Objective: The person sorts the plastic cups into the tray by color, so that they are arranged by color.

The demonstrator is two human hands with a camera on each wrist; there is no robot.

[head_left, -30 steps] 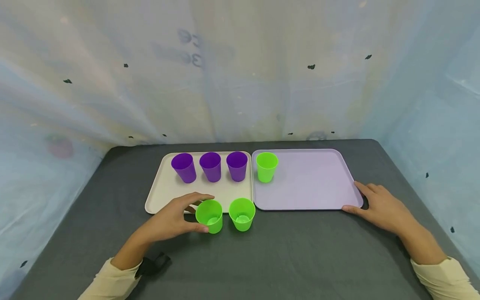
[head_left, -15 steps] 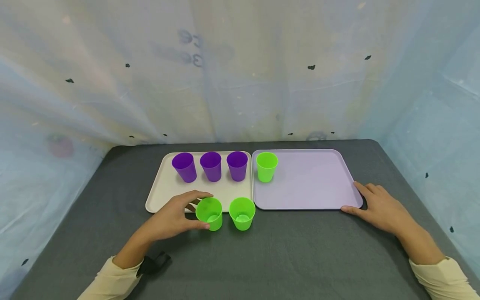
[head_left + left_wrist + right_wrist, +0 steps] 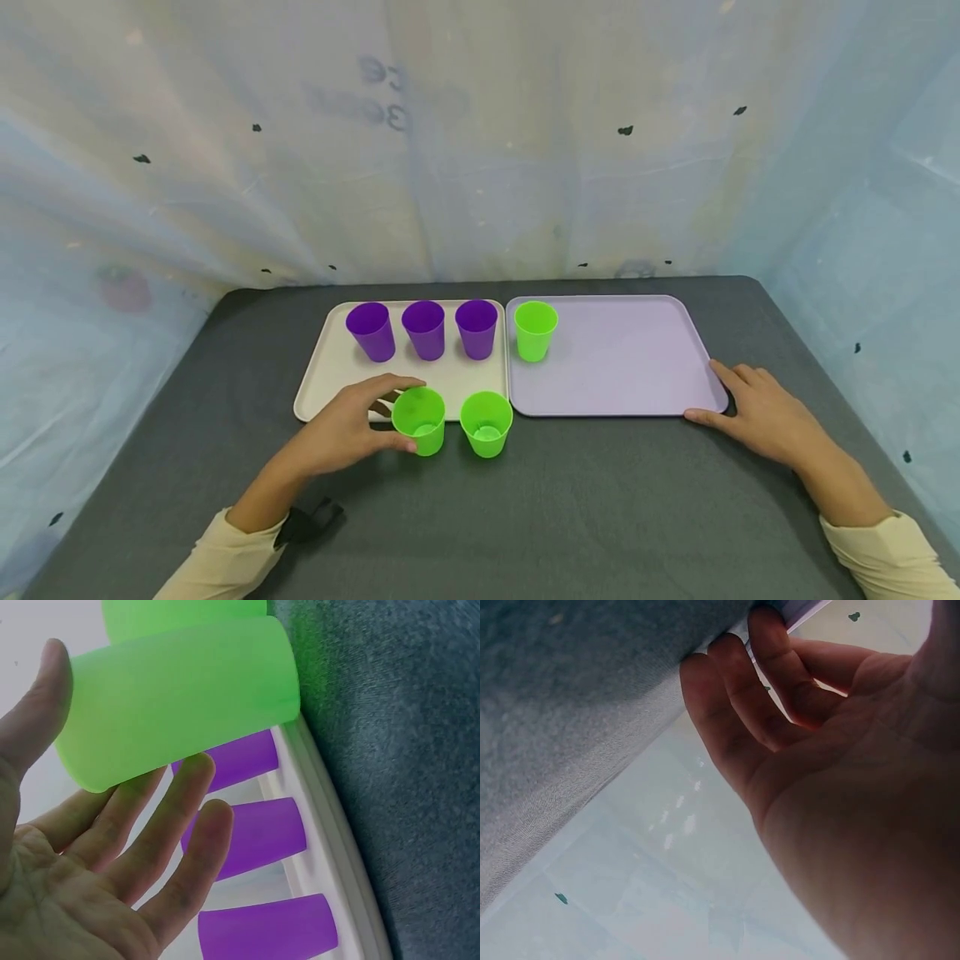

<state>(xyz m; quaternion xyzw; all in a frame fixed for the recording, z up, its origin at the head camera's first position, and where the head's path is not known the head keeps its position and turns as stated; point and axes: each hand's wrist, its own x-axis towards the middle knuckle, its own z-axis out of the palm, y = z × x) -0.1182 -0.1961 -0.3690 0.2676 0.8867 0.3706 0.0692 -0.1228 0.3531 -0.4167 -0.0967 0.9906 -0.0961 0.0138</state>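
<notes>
My left hand (image 3: 341,429) holds a green cup (image 3: 418,423) by its side, thumb at the near side and fingers at the far side. In the left wrist view the thumb lies at the rim of this green cup (image 3: 180,697), and the lower fingers spread away from it. A second green cup (image 3: 487,425) stands just right of it, before the cream tray (image 3: 330,387). My right hand (image 3: 768,417) rests at the near right corner of the lavender tray (image 3: 618,358), thumb and forefinger touching its edges; the right wrist view shows its fingers (image 3: 735,694) loosely bent on the cloth.
Three purple cups (image 3: 371,332) stand in a row on the cream tray. Another green cup (image 3: 535,331) is at the left end of the lavender tray. The trays lie side by side on a dark grey cloth (image 3: 570,517), with pale curtains (image 3: 480,167) around.
The held green cup has risen or shifted slightly away from me, together with my left hand. My right hand has stayed at the lavender tray's corner.
</notes>
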